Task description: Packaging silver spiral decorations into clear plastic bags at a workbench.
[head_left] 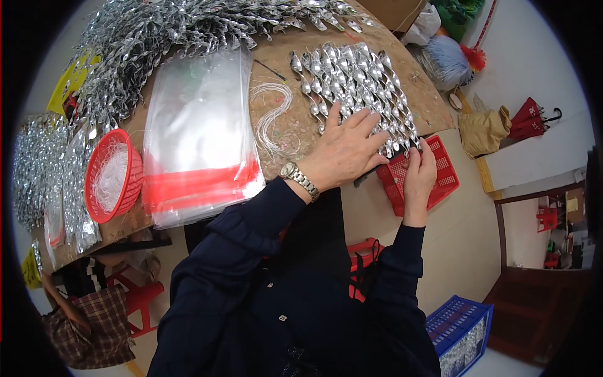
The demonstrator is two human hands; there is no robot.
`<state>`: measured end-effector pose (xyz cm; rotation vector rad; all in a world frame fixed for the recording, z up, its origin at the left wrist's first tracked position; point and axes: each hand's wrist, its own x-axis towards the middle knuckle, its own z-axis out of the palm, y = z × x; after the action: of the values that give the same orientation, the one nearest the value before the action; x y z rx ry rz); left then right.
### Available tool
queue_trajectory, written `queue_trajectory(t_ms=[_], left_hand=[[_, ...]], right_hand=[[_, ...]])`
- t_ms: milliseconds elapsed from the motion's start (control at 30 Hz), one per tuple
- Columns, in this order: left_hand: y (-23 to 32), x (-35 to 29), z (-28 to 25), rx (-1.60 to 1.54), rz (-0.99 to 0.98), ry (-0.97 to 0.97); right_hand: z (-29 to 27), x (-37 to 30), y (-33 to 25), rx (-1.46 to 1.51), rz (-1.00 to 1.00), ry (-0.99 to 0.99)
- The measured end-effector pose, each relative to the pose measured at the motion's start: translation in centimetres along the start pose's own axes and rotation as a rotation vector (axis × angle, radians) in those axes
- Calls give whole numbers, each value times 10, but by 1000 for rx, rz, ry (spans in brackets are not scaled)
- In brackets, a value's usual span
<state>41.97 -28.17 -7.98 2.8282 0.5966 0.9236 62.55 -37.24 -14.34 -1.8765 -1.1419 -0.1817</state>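
The left hand [344, 151] lies flat, palm down, on a row of silver twisted spiral pieces [352, 81] that are laid side by side on the brown surface [295, 125]. Its fingers [364, 122] are spread open and press on the lower ends of the pieces; they hold nothing. A metal wristwatch [298, 179] sits on this wrist.

The right hand [418, 173] is at the right lower end of the same row, at the edge of the surface. Its fingertips [426, 146] touch the last pieces there, but I cannot tell if they pinch one.

Just under the right hand is a red flat basket [443, 173]. To the left of the row lie a bundle of thin white strings [273, 113] and a stack of clear plastic bags [198, 132] with red strips. Further left stands a round red basket [110, 176], and a big heap of spiral pieces [163, 31] fills the far side.
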Motion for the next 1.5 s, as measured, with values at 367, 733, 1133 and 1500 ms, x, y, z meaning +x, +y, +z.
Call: queue_trajectory(t_ms=[367,733,1133,1500], left_hand=[[17,-34,-59,-118,44,61],[-54,-105,-134,-143,-252,166],[-92,-136,-252,46,-408,180],[-285,-134,-325,655,-663,264]], right_hand=[[-26,3,-46,-9,-123,99],[-11,-24,-154,326,-252,-266],[20,-63,-217,550,-446,-602],[17,-70,-227,573,-406,-644]])
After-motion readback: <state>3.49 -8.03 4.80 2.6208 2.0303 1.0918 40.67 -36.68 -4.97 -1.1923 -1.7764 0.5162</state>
